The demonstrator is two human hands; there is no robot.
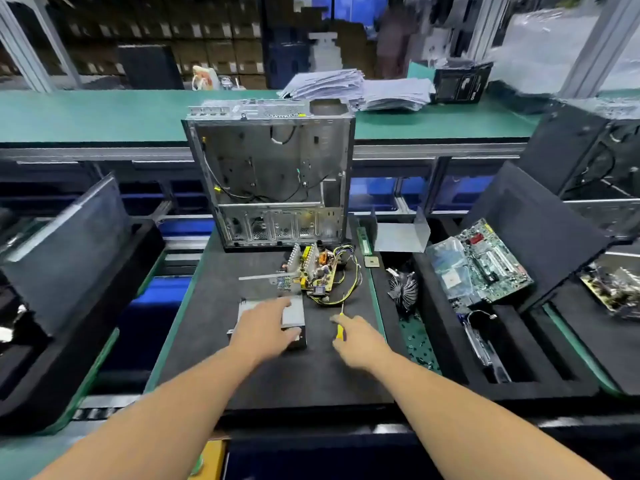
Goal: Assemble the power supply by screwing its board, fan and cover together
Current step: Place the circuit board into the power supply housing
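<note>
Work mat (214,348), dark foam, centre of your bench: holds all the power supply parts.

Your left hand (265,329): fingers extended and spread, lying flat on top of the power supply housing (294,315); it covers the box rather than curling round it.

Power supply housing: grey metal box, near centre of the mat, mostly hidden under your left hand.

Your right hand (356,341): just right of the housing, fingers loosely bent over the yellow-handled screwdriver (341,327). Whether you have closed a grip on it cannot be told.

Screwdriver: shaft pointing to the far side, tip near the wire bundle.

Power supply board (317,268): bare, lying on the mat just beyond the housing, yellow and black wires (348,278) trailing to its right.

Computer case (273,178): open, standing at the far edge of the mat.

Motherboard (485,265): on the right-hand tray, tilted.

Cooler fan (403,287): right of the mat, between board and motherboard.

Paper stack (356,86): far shelf.
</note>
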